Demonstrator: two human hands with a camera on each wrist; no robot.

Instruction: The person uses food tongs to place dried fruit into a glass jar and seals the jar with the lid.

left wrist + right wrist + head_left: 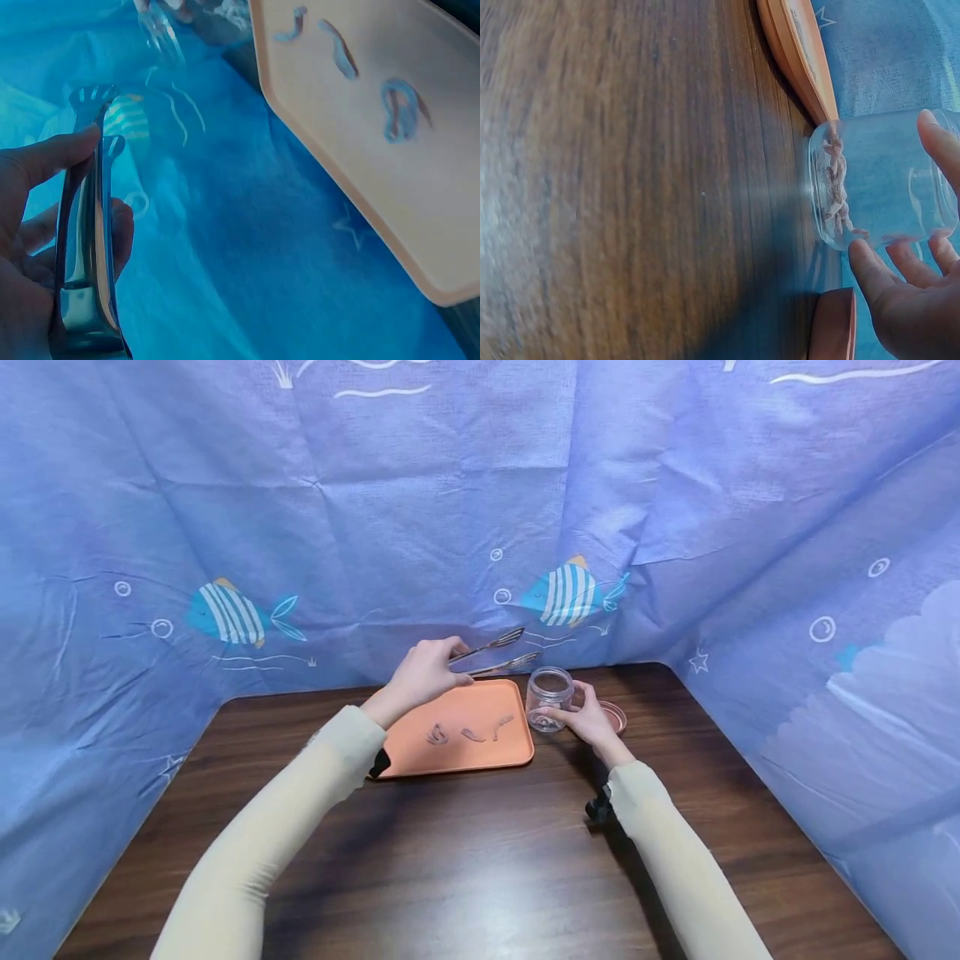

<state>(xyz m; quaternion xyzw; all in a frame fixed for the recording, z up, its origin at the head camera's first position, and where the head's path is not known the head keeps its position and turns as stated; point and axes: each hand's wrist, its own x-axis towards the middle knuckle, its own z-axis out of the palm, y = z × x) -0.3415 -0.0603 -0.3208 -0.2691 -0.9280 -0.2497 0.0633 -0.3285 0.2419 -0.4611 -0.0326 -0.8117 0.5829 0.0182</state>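
Note:
My left hand grips a pair of metal tongs, held above the back of an orange tray. The tongs' slotted tips are spread apart, with nothing between them, and point right. On the tray lie three small, thin, curled pieces, one of them a looped piece; their kind is unclear. My right hand holds a clear jar around its side, thumb and fingers on opposite sides. The jar stands upright and open on the table, right of the tray. Similar pale strips lie on its bottom.
A pinkish round lid lies on the table to the right of the jar, partly behind my right hand. The dark wooden table reaches back to a blue curtain printed with fish, which hangs behind and along both sides.

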